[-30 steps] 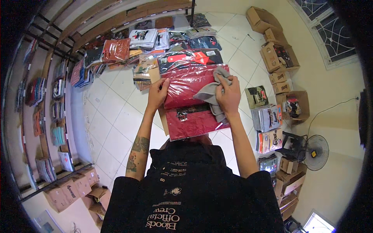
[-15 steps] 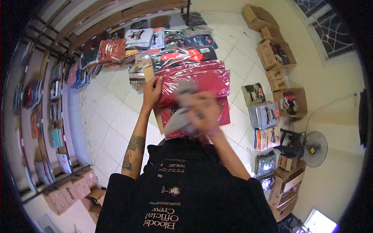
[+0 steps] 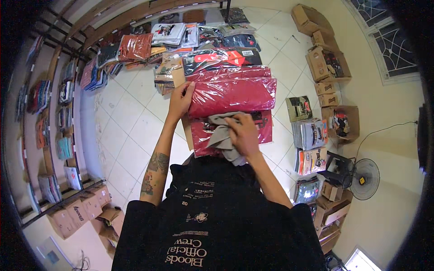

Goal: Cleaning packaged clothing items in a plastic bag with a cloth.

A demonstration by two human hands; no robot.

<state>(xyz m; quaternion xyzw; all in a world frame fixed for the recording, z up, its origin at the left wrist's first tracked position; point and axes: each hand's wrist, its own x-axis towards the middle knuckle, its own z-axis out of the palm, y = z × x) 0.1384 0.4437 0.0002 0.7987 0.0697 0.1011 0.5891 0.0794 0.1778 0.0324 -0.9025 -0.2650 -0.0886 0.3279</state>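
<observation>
A folded red garment in a shiny clear plastic bag (image 3: 233,95) lies in front of me. At its upper left corner my left hand (image 3: 182,97) pinches the edge. My right hand (image 3: 244,133) is closed on a crumpled grey cloth (image 3: 221,137). The cloth rests over another red bagged garment (image 3: 201,135), nearer to me and partly covered by the first. Some dark print shows through its plastic beside the cloth. Brown cardboard (image 3: 179,77) sticks out along the left side of the red packages.
Beyond the red packages lies a black bagged garment (image 3: 217,58) with a red label. Further bagged stacks (image 3: 167,34) line the far side. Shelves (image 3: 49,113) stand at left. Folded stacks (image 3: 312,133), cardboard boxes (image 3: 318,63) and a fan (image 3: 364,179) are at right.
My right hand and the grey cloth, blurred over the upper red package before, are now lower and nearer to me. The left hand stays at the package's left edge. The view has shifted slightly.
</observation>
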